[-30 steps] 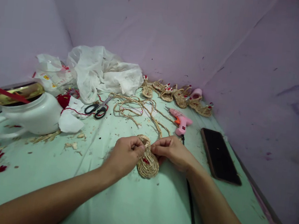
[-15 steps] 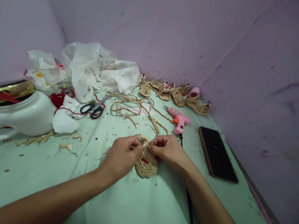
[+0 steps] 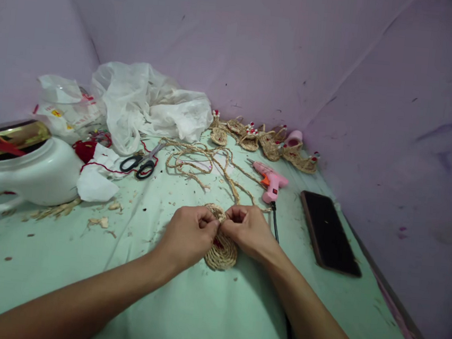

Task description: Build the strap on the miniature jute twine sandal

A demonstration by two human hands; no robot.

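A coiled piece of braided straw rope (image 3: 221, 257), shaped like a small slipper sole, lies flat on the green cloth with a bit of red at its middle. Over its left side, my left hand (image 3: 191, 234) is closed in a pinch. My right hand (image 3: 250, 230) pinches from the other side, its fingertips meeting those of the left above the coil. Whatever the fingertips hold is hidden or too small to make out. Just beyond my hands runs a loose length of braided straw rope (image 3: 230, 183).
A pink glue gun (image 3: 274, 185) with a black cord and a phone (image 3: 329, 233) lie on the right. To the left are scissors (image 3: 142, 164), a white mug-like pot (image 3: 37, 178) and a plastic bag (image 3: 147, 108). Small straw slippers (image 3: 270, 146) line the wall.
My right hand has shifted slightly left, so its fingertips now meet the left hand's over the coil and cover more of the red bit. The coil stays in place.
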